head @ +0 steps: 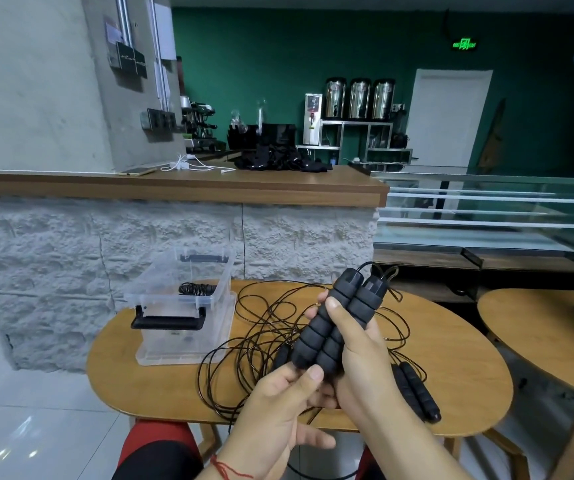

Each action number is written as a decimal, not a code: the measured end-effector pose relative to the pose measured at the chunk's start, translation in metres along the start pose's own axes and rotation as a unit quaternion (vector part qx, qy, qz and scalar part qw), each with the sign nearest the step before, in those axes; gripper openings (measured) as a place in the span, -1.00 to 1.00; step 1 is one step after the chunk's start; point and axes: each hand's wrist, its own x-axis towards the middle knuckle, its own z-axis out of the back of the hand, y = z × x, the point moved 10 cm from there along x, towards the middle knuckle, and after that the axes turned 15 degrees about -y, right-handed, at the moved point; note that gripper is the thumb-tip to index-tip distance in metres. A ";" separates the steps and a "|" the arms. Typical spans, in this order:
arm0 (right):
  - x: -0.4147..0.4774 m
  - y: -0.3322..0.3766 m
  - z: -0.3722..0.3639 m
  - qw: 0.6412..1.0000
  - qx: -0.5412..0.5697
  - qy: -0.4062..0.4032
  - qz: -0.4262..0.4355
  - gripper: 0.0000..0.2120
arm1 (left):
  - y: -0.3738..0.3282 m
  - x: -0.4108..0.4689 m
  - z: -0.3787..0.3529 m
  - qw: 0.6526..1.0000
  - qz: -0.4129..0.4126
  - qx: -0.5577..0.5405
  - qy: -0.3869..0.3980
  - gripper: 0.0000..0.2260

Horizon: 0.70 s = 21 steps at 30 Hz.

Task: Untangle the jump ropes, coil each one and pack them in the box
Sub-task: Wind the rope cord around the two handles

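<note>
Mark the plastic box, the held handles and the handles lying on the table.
plastic box (pixel 181 348): head view, front wall.
held handles (pixel 316 337): head view, foam grip, midway.
handles lying on the table (pixel 417 393): head view, middle of the pair.

Ribbed matt foam handles (pixel 334 323); smooth wooden table (pixel 451 358).

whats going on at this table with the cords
A person is sorting jump ropes. Both hands hold two black foam handles side by side: the right hand grips their middle, the left hand pinches their lower ends. Loose cord lies tangled on the wooden table, beside another handle pair. One coiled rope already sits in the clear plastic box.
</note>
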 end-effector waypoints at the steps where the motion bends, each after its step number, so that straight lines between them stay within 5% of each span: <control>1: -0.001 -0.001 -0.001 1.000 0.001 -0.001 0.001 -0.78 | -0.002 0.000 0.001 1.000 -0.013 0.002 -0.004 -0.67; 6: -0.004 -0.010 -0.003 0.999 0.019 -0.017 -0.020 -0.75 | -0.006 0.003 0.004 0.997 -0.065 0.001 -0.041 -0.58; 11: -0.004 0.000 -0.004 1.000 0.008 -0.009 -0.007 -0.80 | -0.006 0.003 0.004 1.000 -0.003 -0.018 -0.022 -0.61; 21: -0.006 -0.008 0.001 0.998 0.045 -0.036 -0.027 -0.79 | -0.021 -0.001 0.001 0.994 -0.100 -0.004 -0.041 -0.69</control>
